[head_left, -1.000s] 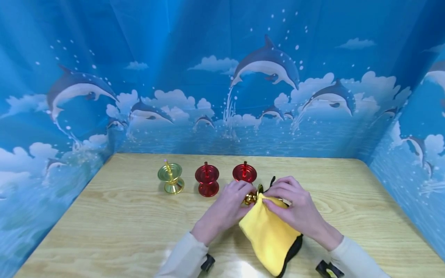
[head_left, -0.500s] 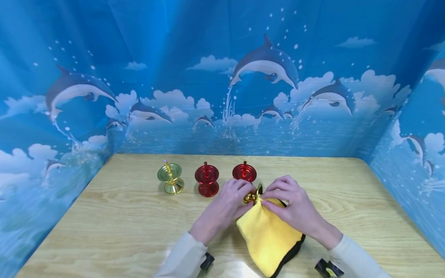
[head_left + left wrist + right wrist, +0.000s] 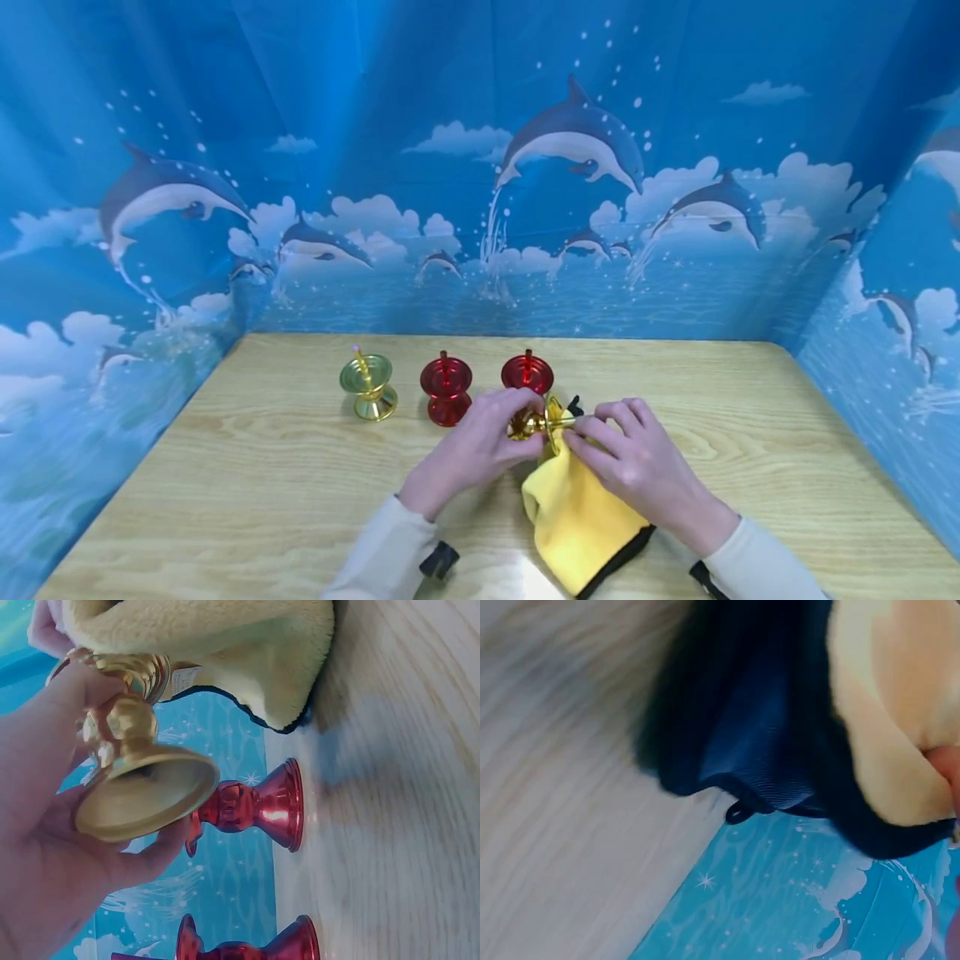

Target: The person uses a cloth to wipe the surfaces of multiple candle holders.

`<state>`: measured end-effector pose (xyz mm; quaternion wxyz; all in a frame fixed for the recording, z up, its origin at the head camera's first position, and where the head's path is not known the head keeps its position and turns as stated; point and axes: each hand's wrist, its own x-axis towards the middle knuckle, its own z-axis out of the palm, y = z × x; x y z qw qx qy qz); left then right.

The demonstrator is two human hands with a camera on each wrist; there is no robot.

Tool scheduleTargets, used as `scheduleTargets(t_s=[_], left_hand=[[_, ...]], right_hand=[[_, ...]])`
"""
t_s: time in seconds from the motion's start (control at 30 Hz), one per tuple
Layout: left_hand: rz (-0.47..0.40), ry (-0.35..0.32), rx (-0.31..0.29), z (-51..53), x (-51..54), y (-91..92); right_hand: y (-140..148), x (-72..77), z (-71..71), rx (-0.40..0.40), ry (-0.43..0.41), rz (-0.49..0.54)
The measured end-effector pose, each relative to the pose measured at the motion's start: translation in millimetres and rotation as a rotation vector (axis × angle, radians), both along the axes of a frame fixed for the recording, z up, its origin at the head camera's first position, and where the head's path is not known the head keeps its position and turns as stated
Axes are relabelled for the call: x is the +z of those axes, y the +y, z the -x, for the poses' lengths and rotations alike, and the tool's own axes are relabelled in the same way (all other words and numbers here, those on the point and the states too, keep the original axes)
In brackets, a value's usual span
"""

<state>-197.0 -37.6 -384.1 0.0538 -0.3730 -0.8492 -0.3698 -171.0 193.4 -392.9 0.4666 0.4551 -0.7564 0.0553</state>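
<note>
On its side, a gold candle holder (image 3: 533, 425) is gripped round its stem and base by the left hand (image 3: 480, 442); its hollow base (image 3: 150, 796) faces the left wrist camera. The right hand (image 3: 648, 467) pinches a yellow cloth (image 3: 581, 525) with a black edge against the holder's dish and spike. The cloth hangs down from those fingers towards the table. In the right wrist view the cloth's dark blue underside (image 3: 757, 742) and a small black loop (image 3: 739, 813) show, with only fingertips at the right edge.
Behind the hands a red candle holder (image 3: 528, 372) stands upright, partly covered by the left hand. Another red holder (image 3: 446, 387) and a green-gold holder (image 3: 367, 385) stand to its left on the wooden table (image 3: 247, 475). A blue dolphin curtain (image 3: 420, 183) hangs behind.
The left hand has shifted slightly left with the gold holder, which now lies more level with its spike showing. The right fingers have moved along the spike, and the cloth's left side has folded in.
</note>
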Motion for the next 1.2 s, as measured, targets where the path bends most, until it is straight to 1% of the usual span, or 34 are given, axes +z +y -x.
scheduleTargets(t_s=[0.1,0.17,0.2,0.23,0.3,0.33,0.37,0.4,0.47,0.6,0.67,0.73,0.83,0.9,0.93,1.03,1.1,1.17,1.2], left_hand=[[-0.022,-0.064,-0.036,0.4,2.1,-1.0],[-0.03,-0.104,-0.054,0.2,4.1,-1.5],[-0.032,-0.128,-0.061,0.0,5.1,-1.5],[-0.033,-0.15,-0.064,-0.1,5.9,-1.6],[-0.032,-0.181,-0.065,-0.1,7.0,-1.6],[-0.033,-0.193,-0.062,-0.1,7.5,-1.4],[-0.033,-0.2,-0.06,-0.1,8.0,-1.2],[-0.034,-0.203,-0.06,0.1,8.2,-1.0],[-0.035,-0.205,-0.058,0.3,8.7,-0.5],[-0.033,-0.207,-0.067,0.5,8.3,0.3],[-0.032,-0.206,-0.072,0.6,7.7,0.7],[-0.028,-0.204,-0.078,0.6,7.2,1.3],[-0.006,-0.185,-0.086,0.5,7.3,2.5],[0.022,-0.168,-0.096,0.3,7.2,3.3],[0.037,-0.159,-0.1,0.3,7.0,3.6],[0.073,-0.137,-0.104,0.1,6.5,4.3],[0.09,-0.122,-0.102,0.0,6.3,4.7],[0.101,-0.114,-0.102,0.0,6.1,4.8],[0.103,-0.112,-0.101,-0.2,6.2,4.8]], right_hand=[[2.4,1.7,2.1,0.03,0.115,0.011],[3.6,3.0,5.7,0.081,0.186,0.058],[4.2,3.0,7.9,0.11,0.205,0.093],[5.1,2.2,9.9,0.137,0.212,0.127],[7.7,-1.2,13.1,0.174,0.184,0.203],[9.6,-3.3,14.4,0.174,0.159,0.243],[11.7,-5.5,15.3,0.163,0.113,0.281],[14.2,-7.6,15.6,0.144,0.05,0.311],[18.8,-11.4,15.6,0.114,-0.114,0.357],[25.9,-14.6,12.1,0.109,-0.538,0.402],[27.2,-14.4,9.8,0.127,-0.713,0.434],[27.7,-13.0,8.2,0.126,-0.854,0.478],[28.2,-9.1,9.0,0.126,-1.024,0.528],[30.4,-4.6,12.1,0.119,-1.151,0.514],[32.0,-1.9,14.6,0.128,-1.215,0.493],[38.1,7.8,23.4,0.149,-1.425,0.402],[41.2,13.2,28.7,0.171,-1.547,0.348],[42.4,17.4,31.9,0.183,-1.628,0.303],[42.4,18.6,32.8,0.182,-1.649,0.284]])
